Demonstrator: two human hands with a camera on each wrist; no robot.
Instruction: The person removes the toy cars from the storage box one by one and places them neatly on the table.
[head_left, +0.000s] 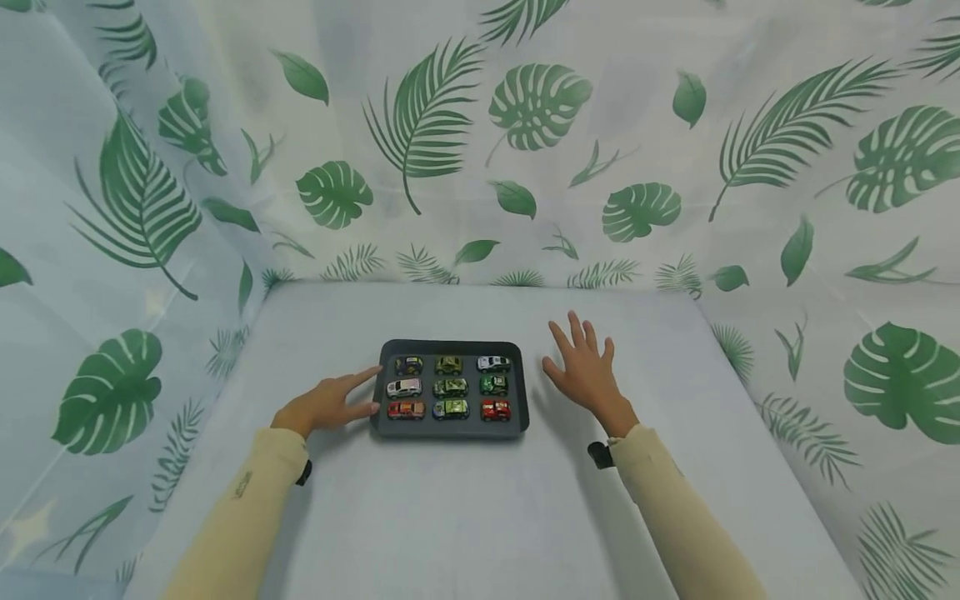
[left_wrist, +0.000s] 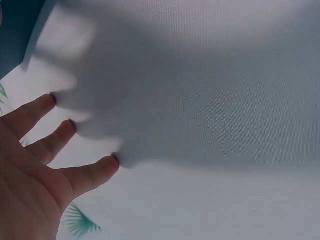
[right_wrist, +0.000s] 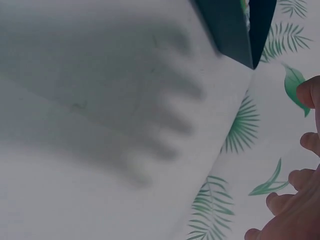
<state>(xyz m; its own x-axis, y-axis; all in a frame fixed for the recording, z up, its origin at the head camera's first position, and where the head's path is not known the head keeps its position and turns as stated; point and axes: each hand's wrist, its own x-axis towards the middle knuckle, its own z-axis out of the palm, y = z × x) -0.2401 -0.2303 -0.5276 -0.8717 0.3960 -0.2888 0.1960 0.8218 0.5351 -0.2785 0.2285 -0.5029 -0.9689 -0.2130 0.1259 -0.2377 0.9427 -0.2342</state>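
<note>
**Beside the tray, both hands spread**

Mid-table sits the dark tray (head_left: pixel 450 429) of nine toy cars (head_left: pixel 450 387). The left hand (head_left: pixel 326 406), fingers straight, seems to touch its left edge (contact is unclear); the right hand (head_left: pixel 588 371) hovers splayed just right. A careless nudge could slide the tray and roll the cars.

We are looking down at a table (head_left: pixel 480 517) with a tray (head_left: pixel 450 427) sitting on it near the middle. Nine toy cars (head_left: pixel 449 387) are lying in the tray, in three rows of three. Our left hand (head_left: pixel 324 406) is resting at the tray's 9 o'clock side, with its fingertips (head_left: pixel 372 372) touching the tray's edge. Our right hand (head_left: pixel 585 369) is lying on the table at the tray's 3 o'clock side, just beside it and not touching. A curtain (head_left: pixel 525 150) is hanging behind the table at 12 o'clock, and it is going around both sides too.
</note>
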